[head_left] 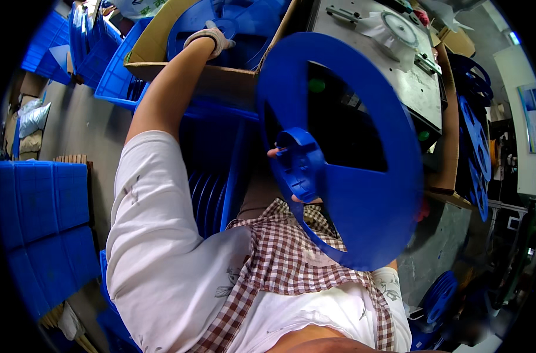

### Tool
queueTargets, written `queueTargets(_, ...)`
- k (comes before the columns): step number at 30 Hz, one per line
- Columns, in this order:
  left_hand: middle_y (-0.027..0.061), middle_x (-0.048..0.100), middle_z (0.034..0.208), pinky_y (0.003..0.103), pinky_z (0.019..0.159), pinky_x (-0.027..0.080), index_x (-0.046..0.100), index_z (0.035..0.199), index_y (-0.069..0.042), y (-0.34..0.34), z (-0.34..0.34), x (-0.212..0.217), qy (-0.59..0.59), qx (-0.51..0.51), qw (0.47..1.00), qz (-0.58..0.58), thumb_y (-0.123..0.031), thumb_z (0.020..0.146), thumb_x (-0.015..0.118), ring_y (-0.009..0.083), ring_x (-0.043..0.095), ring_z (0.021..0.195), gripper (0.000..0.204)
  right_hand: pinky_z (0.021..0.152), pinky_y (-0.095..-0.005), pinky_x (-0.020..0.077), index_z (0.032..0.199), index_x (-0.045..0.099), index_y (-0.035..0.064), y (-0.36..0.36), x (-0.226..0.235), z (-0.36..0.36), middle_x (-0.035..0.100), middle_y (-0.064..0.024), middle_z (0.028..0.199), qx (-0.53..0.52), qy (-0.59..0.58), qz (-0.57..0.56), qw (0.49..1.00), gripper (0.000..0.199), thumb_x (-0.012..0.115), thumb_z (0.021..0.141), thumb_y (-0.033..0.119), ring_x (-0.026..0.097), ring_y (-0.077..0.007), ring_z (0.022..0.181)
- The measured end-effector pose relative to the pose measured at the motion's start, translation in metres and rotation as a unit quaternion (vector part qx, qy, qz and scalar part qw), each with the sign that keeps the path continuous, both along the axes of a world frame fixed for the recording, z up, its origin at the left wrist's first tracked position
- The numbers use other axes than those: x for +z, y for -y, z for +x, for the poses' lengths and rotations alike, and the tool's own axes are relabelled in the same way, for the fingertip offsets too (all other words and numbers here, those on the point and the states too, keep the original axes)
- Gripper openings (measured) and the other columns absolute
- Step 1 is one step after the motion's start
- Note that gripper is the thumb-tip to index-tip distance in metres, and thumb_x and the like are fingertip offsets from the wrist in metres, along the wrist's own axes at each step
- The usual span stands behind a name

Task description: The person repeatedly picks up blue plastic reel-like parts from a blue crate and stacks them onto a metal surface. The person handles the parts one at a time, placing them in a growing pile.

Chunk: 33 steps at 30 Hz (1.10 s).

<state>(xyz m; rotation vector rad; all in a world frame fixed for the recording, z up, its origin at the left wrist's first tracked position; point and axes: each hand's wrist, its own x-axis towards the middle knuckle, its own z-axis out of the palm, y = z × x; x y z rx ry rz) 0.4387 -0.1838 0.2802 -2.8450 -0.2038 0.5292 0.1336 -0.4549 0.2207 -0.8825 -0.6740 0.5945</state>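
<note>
A large blue plastic reel disc (368,206) with wide cut-outs and a raised hub stands tilted in front of my chest. My right hand (306,200) grips it near the hub from behind; only a few fingertips show, and the disc hides the rest. My left arm stretches forward to a cardboard box (221,75). Inside that box my left hand (212,41), in a whitish glove, rests on another blue reel disc (247,41) beside its hub, with fingers apart.
At the right, a metal plate (344,41) carries clamps and a white finned wheel (397,29). More blue discs (473,147) lean by a cardboard box at far right. A blue crate (235,170) with several upright discs stands below my left arm. Blue crates (44,206) are stacked at left.
</note>
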Motion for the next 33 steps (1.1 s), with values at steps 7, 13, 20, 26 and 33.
queueTargets(7, 0.0186, 0.050, 0.137, 0.047, 0.103, 0.043, 0.019, 0.151, -0.014, -0.035, 0.013, 0.006, 0.198, 0.103, 0.967, -0.125, -0.037, 0.080, 0.068, 0.0352, 0.051, 0.126, 0.090, 0.087, -0.0443, 0.0518, 0.144, 0.028, -0.0016, 0.049, 0.054, -0.030, 0.051, -0.0220, 0.124, 0.018, -0.171, 0.015, 0.985, 0.085, 0.063, 0.085, 0.049, 0.054, -0.0309, 0.112)
queueTargets(13, 0.0251, 0.045, 0.138, 0.044, 0.111, 0.030, 0.017, 0.151, -0.009, -0.043, -0.039, 0.078, 0.496, -0.107, 0.842, -0.186, -0.024, 0.072, 0.076, 0.0433, 0.042, 0.128, 0.100, 0.079, -0.0449, 0.0541, 0.141, 0.030, -0.0088, 0.072, 0.089, -0.075, 0.059, -0.0254, 0.110, 0.017, -0.237, 0.016, 0.971, 0.090, 0.055, 0.087, 0.058, 0.062, -0.0332, 0.098)
queueTargets(20, 0.0202, 0.053, 0.129, 0.039, 0.100, 0.046, 0.032, 0.145, -0.005, -0.046, -0.144, 0.146, 0.539, -0.264, 0.712, -0.364, -0.009, 0.071, 0.078, 0.0329, 0.054, 0.118, 0.087, 0.076, -0.0358, 0.0461, 0.149, 0.017, -0.0035, 0.093, 0.095, -0.089, 0.057, -0.0172, 0.103, 0.107, -0.105, -0.179, 0.972, 0.111, 0.066, 0.073, 0.061, 0.061, -0.0239, 0.088)
queueTargets(26, 0.0192, 0.055, 0.127, 0.040, 0.098, 0.048, 0.029, 0.146, -0.008, -0.059, -0.196, 0.134, 0.519, -0.354, 0.710, -0.318, -0.005, 0.072, 0.075, 0.0333, 0.055, 0.119, 0.087, 0.068, -0.0254, 0.0430, 0.143, 0.036, -0.0025, 0.108, 0.089, -0.121, 0.059, -0.0093, 0.093, 0.019, -0.127, -0.219, 0.967, 0.089, 0.066, 0.079, 0.051, 0.058, -0.0136, 0.076)
queueTargets(33, 0.0153, 0.049, 0.136, 0.041, 0.105, 0.045, 0.032, 0.146, -0.014, -0.031, -0.245, 0.095, 0.433, -0.363, 0.755, -0.333, 0.002, 0.065, 0.080, 0.0337, 0.048, 0.127, 0.095, 0.070, -0.0219, 0.0426, 0.131, 0.052, 0.0019, 0.105, 0.075, -0.158, 0.058, -0.0018, 0.086, -0.080, -0.158, -0.186, 0.966, 0.060, 0.068, 0.084, 0.035, 0.053, -0.0088, 0.075)
